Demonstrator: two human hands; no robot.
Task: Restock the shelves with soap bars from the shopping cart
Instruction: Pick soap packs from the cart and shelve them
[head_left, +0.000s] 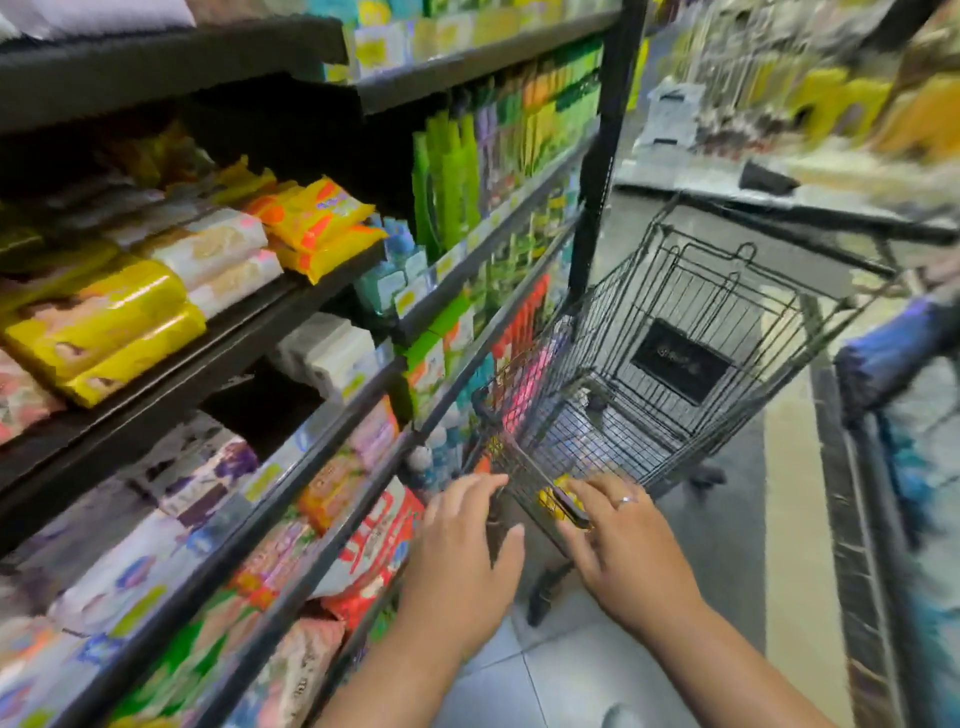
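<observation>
The wire shopping cart (691, 291) stands in the aisle, right of the shelves (291, 306). Its basket looks almost bare; a small yellow pack (551, 500) shows at the near end, by the dark handle bar (524, 462). My left hand (467, 551) reaches to the cart's near left corner, fingers straight and touching the wire. My right hand (623, 551), with a ring on one finger, lies flat over the handle's end beside the yellow pack. Yellow soap packs (104, 322), white ones (218, 254) and orange ones (317, 218) lie on the middle shelf.
Green bottles (452, 176) fill the further shelf bay behind a black upright post (597, 171). Lower shelves hold mixed wrapped packs (363, 551). Another rack (872, 519) borders the aisle on the right, and a grey tiled floor (727, 545) runs between. The picture is heavily blurred.
</observation>
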